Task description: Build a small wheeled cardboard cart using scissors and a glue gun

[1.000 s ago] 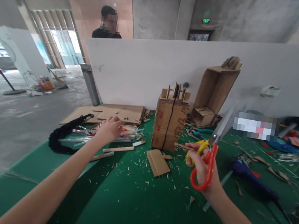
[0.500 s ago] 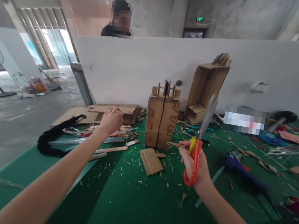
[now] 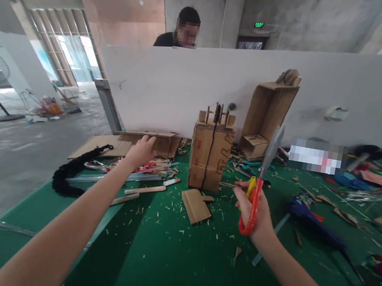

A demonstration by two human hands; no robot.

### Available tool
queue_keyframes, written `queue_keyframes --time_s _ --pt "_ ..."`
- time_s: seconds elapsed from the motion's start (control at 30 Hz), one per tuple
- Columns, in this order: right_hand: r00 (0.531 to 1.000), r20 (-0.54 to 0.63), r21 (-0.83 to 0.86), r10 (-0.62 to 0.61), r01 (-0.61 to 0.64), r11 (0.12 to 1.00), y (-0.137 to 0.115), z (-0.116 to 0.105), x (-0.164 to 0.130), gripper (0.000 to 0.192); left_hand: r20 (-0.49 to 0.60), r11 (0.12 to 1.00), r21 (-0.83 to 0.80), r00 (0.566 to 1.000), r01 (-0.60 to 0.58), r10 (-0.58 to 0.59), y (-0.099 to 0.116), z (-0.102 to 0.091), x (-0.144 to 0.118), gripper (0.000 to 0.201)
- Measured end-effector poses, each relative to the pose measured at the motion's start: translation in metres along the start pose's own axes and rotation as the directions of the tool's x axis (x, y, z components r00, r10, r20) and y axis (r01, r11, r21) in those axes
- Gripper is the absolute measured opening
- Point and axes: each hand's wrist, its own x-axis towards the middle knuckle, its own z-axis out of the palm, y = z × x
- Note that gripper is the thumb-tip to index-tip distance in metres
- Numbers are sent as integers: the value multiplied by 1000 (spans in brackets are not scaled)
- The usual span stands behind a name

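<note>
Left hand (image 3: 142, 150) gripping flat brown cardboard sheet (image 3: 154, 141); right hand (image 3: 255, 215) clasping red-handled steel scissors (image 3: 260, 184), blades upright, best kept pointed away.

Craft workshop (bare concrete): cardboard scraps (image 3: 196, 206), scissors (image 3: 259, 184).
</note>
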Motion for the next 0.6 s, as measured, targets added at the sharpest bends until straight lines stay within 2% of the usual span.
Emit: queue_keyframes --time_s 0.13,0.2,0.3,0.4,0.5,0.6 --pt "999 -16 -22 -46 46 999 1 -1 1 29 126 993 -113 991 -30 44 -17 2 3 27" --pt "998 -7 -28 -60 60 998 1 -2 0 25 155 986 -165 987 -20 45 -25 2 3 21" --pt "998 -3 -42 -69 69 997 2 -2 0 23 141 970 -240 990 35 -1 -31 1 1 27" --pt "997 -2 -63 -78 77 995 3 -1 0 24 97 932 -327 987 153 -128 -32 0 -2 31" --pt "996 6 -86 -93 93 992 3 -1 0 25 93 856 -439 961 275 -261 -27 5 -4 34" --pt "993 27 -100 -111 113 989 2 -1 -1 25 119 773 -527 931 354 -345 -18 12 -8 34"
